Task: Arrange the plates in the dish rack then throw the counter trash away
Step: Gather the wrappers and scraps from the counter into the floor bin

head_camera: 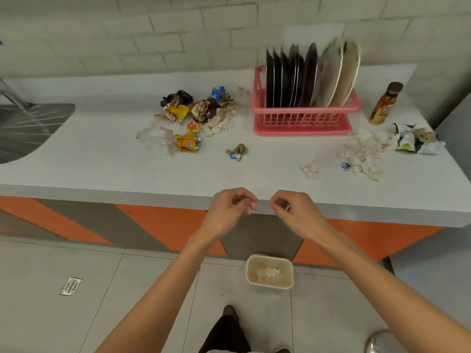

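White desk (102, 154) under a tiled wall: the pink dish rack (303, 118) holds the plates (300, 75) upright, with wrappers (188, 110) left of the rack, tissue scraps (364, 154) and a bottle (384, 103) to its right, and a bin (269, 273) on the floor in front. Left hand (230, 207) and right hand (293, 210) hover before the rack at the desk edge, fingers curled; whether either grip pinches anything cannot be told.
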`<state>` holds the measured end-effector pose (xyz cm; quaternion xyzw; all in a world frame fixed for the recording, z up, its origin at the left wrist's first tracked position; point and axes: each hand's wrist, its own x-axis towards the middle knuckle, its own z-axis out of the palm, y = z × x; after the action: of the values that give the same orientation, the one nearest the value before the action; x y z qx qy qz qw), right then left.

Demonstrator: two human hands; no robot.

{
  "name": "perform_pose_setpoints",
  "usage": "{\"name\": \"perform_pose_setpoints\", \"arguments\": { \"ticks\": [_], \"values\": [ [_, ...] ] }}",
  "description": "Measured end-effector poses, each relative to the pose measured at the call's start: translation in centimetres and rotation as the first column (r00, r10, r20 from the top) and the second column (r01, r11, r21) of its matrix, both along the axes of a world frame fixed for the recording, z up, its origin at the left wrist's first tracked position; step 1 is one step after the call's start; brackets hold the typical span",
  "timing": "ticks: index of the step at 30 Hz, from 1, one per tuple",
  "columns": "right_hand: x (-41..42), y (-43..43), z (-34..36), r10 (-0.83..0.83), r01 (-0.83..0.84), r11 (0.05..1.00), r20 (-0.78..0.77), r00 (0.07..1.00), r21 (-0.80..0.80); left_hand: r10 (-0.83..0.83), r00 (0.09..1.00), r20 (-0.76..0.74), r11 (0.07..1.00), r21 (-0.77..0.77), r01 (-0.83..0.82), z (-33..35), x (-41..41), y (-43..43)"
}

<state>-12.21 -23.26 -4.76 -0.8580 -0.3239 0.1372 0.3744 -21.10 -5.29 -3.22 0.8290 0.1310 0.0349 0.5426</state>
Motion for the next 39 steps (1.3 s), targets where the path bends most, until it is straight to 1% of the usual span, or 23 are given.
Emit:
{"name": "perform_pose_setpoints", "arguments": {
  "ticks": [2,6,10,14,15,16,17,19,20,21,23,24,28,31,32,34,36,39],
  "values": [
    [1.0,0.9,0.1,-0.005,0.006,1.0,0.011,1.0,-0.013,0.04,0.999,-0.002,0.999,0.009,-0.04,-0.2,0.8,0.9],
    [3.0,3.6,-0.3,-0.01,0.01,0.999,0.002,1.0,-0.048,0.065,0.998,-0.021,0.997,0.036,-0.064,-1.2,3.2,3.3],
    [5.4,7.6,-1.0,-0.029,0.028,0.995,-0.008,1.0,-0.094,0.058,0.997,-0.043,0.997,0.057,-0.056,-2.0,6.3,6.2],
    [8.8,11.6,-2.1,-0.034,0.039,0.983,0.028,0.999,-0.18,0.052,0.998,-0.033,0.998,0.025,-0.051,-3.1,9.0,9.9],
    [9.6,12.6,-2.4,-0.042,0.049,0.978,0.041,0.998,-0.203,0.05,0.998,-0.028,0.998,0.047,-0.049,-3.6,9.6,10.9],
    [10.4,13.6,-2.7,-0.052,0.064,0.973,0.061,0.997,-0.222,0.053,0.999,-0.011,0.992,0.115,-0.051,-4.2,10.1,12.0],
    [11.1,14.6,-3.1,-0.063,0.08,0.97,0.081,0.995,-0.229,0.056,0.998,0.014,0.971,0.23,-0.058,-5.0,10.6,13.3],
    [12.1,16.6,-4.2,-0.078,0.1,0.969,0.105,0.991,-0.225,0.045,0.998,0.04,0.883,0.465,-0.058,-7.0,11.5,15.8],
    [12.5,17.5,-4.8,-0.083,0.106,0.967,0.111,0.99,-0.231,0.035,0.999,0.001,0.839,0.543,-0.03,-8.1,12.0,16.9],
    [12.8,18.3,-5.5,-0.085,0.113,0.962,0.118,0.989,-0.248,0.031,0.997,-0.077,0.799,0.601,0.022,-9.1,12.2,17.7],
    [13.3,19.7,-6.9,-0.082,0.119,0.949,0.135,0.987,-0.293,0.031,0.975,-0.222,0.727,0.674,0.13,-10.8,12.5,18.6],
    [13.6,20.3,-7.5,-0.075,0.118,0.945,0.147,0.986,-0.307,0.026,0.969,-0.244,0.705,0.692,0.155,-11.5,12.6,18.8],
    [15.3,21.8,-9.3,-0.025,0.108,0.928,0.232,0.973,-0.356,-0.007,0.97,-0.245,0.669,0.72,0.186,-11.6,13.7,19.9],
    [16.5,22.5,-10.5,0.039,0.066,0.892,0.22,0.975,-0.448,-0.024,0.967,-0.256,0.662,0.721,0.207,-11.1,14.4,20.3],
    [16.8,22.6,-10.9,0.059,0.056,0.888,0.234,0.97,-0.456,-0.029,0.964,-0.265,0.66,0.72,0.217,-11.0,14.5,20.4],
    [17.3,22.5,-11.8,0.08,0.062,0.909,0.317,0.945,-0.413,-0.046,0.962,-0.271,0.659,0.715,0.233,-11.0,14.4,20.8],
    [17.8,22.2,-12.5,0.041,0.089,0.948,0.394,0.918,-0.307,-0.063,0.961,-0.269,0.679,0.694,0.239,-10.9,14.5,21.3],
    [18.8,21.9,-12.6,-0.094,0.168,0.971,0.376,0.922,-0.169,-0.094,0.961,-0.26,0.746,0.621,0.241,-10.3,15.2,22.7]
  ]
}}
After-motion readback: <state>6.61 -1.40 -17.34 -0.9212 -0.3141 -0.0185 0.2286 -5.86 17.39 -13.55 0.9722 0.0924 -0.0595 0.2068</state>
